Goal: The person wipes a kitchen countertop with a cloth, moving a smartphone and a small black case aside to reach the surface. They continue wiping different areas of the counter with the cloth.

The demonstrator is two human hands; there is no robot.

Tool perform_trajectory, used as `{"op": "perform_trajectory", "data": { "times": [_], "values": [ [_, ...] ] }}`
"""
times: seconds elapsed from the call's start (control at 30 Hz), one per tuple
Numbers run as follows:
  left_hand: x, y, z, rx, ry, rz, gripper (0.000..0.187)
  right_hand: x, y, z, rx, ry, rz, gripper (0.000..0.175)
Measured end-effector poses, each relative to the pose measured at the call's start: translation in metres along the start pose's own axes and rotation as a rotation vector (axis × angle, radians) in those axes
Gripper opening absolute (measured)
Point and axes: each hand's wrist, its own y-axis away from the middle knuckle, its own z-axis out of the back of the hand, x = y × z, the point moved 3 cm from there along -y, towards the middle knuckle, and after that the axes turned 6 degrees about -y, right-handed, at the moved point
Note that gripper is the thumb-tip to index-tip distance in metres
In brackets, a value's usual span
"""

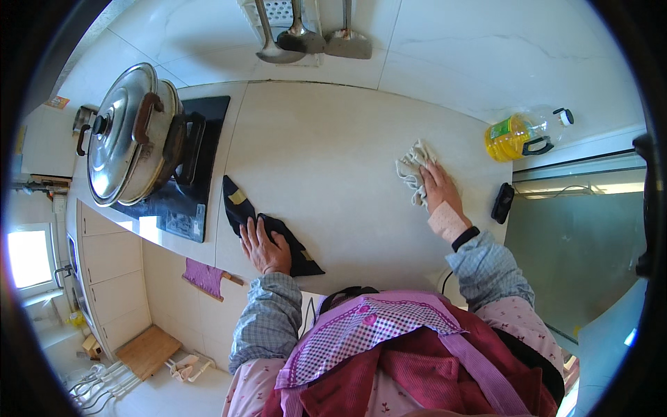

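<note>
My right hand (442,188) presses a crumpled off-white cloth (411,166) against the pale countertop (333,156), toward its right side. Part of the cloth is hidden under the palm. My left hand (267,247) lies flat with its fingers a little apart, on and beside a black item (292,245) that looks like folded fabric with tan patches. That item lies near the counter's front edge, just right of the black cooktop (206,140), and the hand covers its middle.
A large lidded metal pot (125,140) stands on the cooktop at left. Toward the back right is a plastic bottle of yellow oil (513,136); a small black object (503,203) sits near the right edge. Two ladles (281,52) and a spatula (348,44) hang on the wall.
</note>
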Motion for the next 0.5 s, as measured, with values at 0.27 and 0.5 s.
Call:
{"op": "perform_trajectory", "data": {
  "times": [0.27,0.5],
  "values": [
    [0.001,-0.001,-0.001,-0.007,-0.025,-0.022,0.052,-0.020,-0.076,0.021,-0.013,0.000,-0.104,0.053],
    [-0.001,0.000,0.002,-0.006,-0.051,-0.030,0.051,0.026,0.035,0.008,0.119,0.007,0.063,0.055]
  ]
}}
